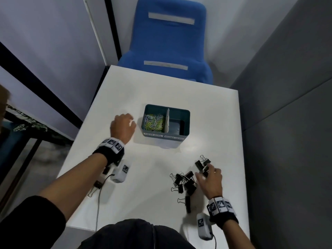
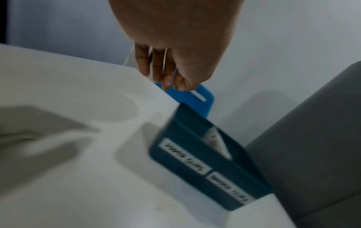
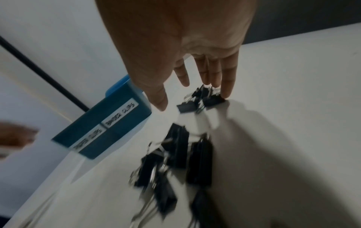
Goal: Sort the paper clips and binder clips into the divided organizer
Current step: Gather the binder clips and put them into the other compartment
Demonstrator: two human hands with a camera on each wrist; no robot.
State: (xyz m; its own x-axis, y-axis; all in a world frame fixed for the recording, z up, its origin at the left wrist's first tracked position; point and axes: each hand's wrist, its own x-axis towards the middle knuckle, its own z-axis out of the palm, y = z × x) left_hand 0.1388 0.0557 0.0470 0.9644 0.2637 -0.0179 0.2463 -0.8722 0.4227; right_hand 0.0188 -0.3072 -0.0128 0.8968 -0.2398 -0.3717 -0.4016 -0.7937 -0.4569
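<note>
white table (image 1: 161, 90), blue chair (image 1: 170, 42), grey wall (image 1: 291, 69)

The left hand (image 1: 122, 127) curls knuckles-up, so its palm side is hidden from the head view. Motion blur smears the binder clips (image 3: 175, 155) nearest the right wrist camera, and the organizer (image 2: 197, 155) labels by the left hand are too blurred to read there.

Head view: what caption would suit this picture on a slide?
Paper clips fill the organizer's left side; right hand reaches for black binder clips.
</note>
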